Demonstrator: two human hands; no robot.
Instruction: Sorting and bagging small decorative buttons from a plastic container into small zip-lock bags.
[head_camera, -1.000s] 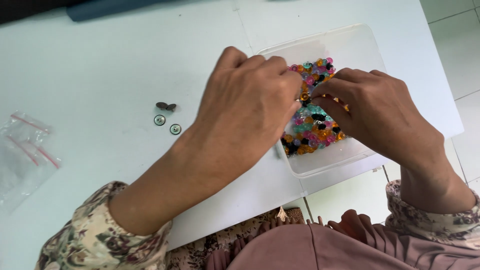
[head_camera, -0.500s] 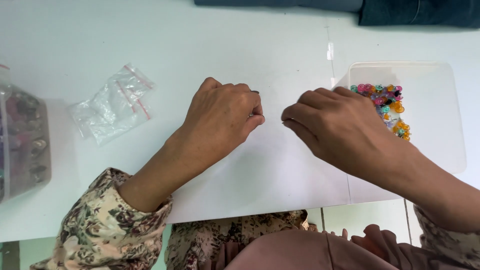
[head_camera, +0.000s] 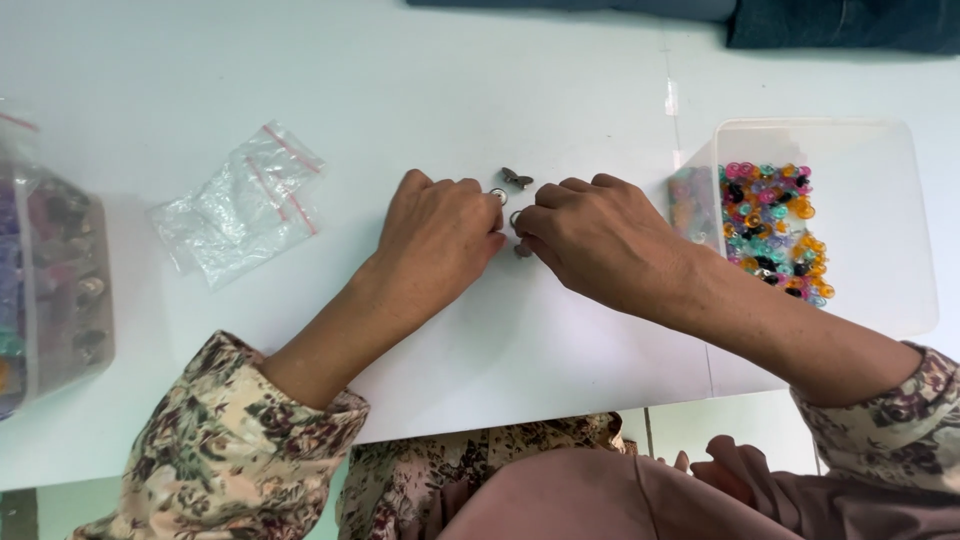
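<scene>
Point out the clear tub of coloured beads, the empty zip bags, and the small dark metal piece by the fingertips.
Clear tub (head_camera: 880, 230), head view: bare floor.
Zip bags (head_camera: 245, 205), head view: middle of the pile.
Dark metal piece (head_camera: 516, 179), head view: its centre.

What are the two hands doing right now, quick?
Left hand: fingers curled, at a small metal ring; grip cannot be told.
Right hand: fingers pinched on a small metal piece.

The small rings (head_camera: 498, 194) at twelve o'clock of the hands look like shiny metal. The beads (head_camera: 770, 225) at three o'clock are glossy translucent plastic in a frosted plastic tub (head_camera: 890, 200). The crinkled bags (head_camera: 240, 205) at nine o'clock are clear film, and the table (head_camera: 400, 90) is smooth and matt.
</scene>
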